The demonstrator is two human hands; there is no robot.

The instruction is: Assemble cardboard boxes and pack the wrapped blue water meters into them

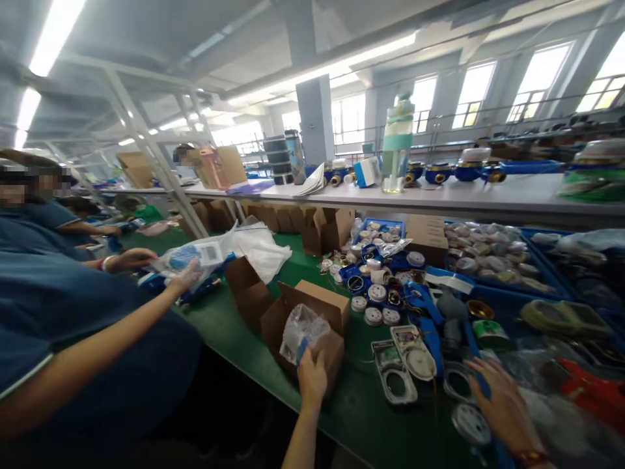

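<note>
My left hand (pixel 312 378) is closed on a clear plastic bag (pixel 303 329) with something blue at its lower end. The bag is at the mouth of an open cardboard box (pixel 319 299), partly within its flaps; how deep it sits I cannot tell. On the right, my right hand (pixel 505 400) is open, its fingers spread over the cluttered bench. Just left of those fingers lie a round white dial unit (pixel 471 423) and a grey ring-shaped housing (pixel 458 381). Between my hands are opened grey-white meter casings (pixel 395 378) with round holes.
At left a co-worker's hands (pixel 183 277) hold another plastic-bagged item (pixel 193 256). Loose round dials (pixel 377 293) and blue parts crowd the green bench (pixel 351 417). Blue bins (pixel 537 286) stand right, beneath a shelf (pixel 439 195) bearing a bottle (pixel 398 143) and brass-and-blue meter bodies (pixel 471 170).
</note>
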